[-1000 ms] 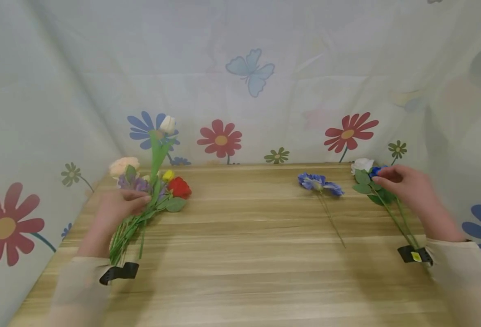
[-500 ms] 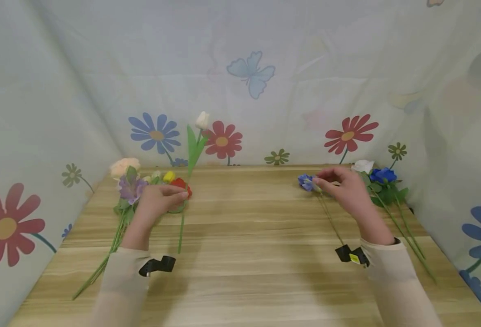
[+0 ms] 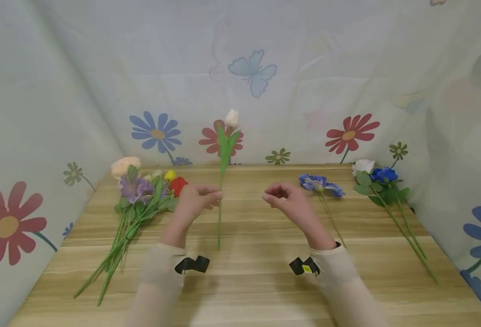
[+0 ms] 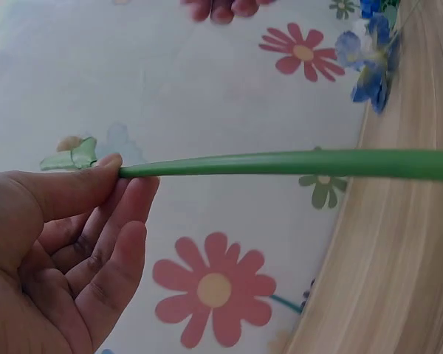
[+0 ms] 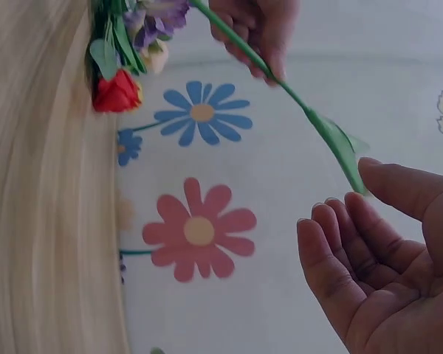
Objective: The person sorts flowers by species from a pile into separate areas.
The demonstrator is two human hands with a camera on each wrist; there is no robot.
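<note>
Between thumb and fingertips, my left hand (image 3: 195,202) pinches the green stem of a white tulip (image 3: 232,118). The tulip stands upright over the table, its flower at the top and its stem end hanging below the hand. In the left wrist view the stem (image 4: 280,164) runs from the pinching fingertips toward the right edge. My right hand (image 3: 291,202) is a short way to the right of the tulip, fingers loosely bent and holding nothing. The right wrist view shows its relaxed fingers (image 5: 340,254) and thumb apart, with the tulip's leaf behind them.
At the left of the wooden table (image 3: 248,281) lies a pile of flowers, including a peach bloom (image 3: 126,167), a purple flower (image 3: 136,190) and a red rose (image 3: 178,186). A light blue flower (image 3: 320,184) lies right of centre. White (image 3: 363,166) and dark blue roses (image 3: 384,175) lie farther right.
My left hand has carried the white tulip rightward from the pile to the middle. My right hand has moved left from the dark blue rose, past the light blue flower, toward the tulip.
</note>
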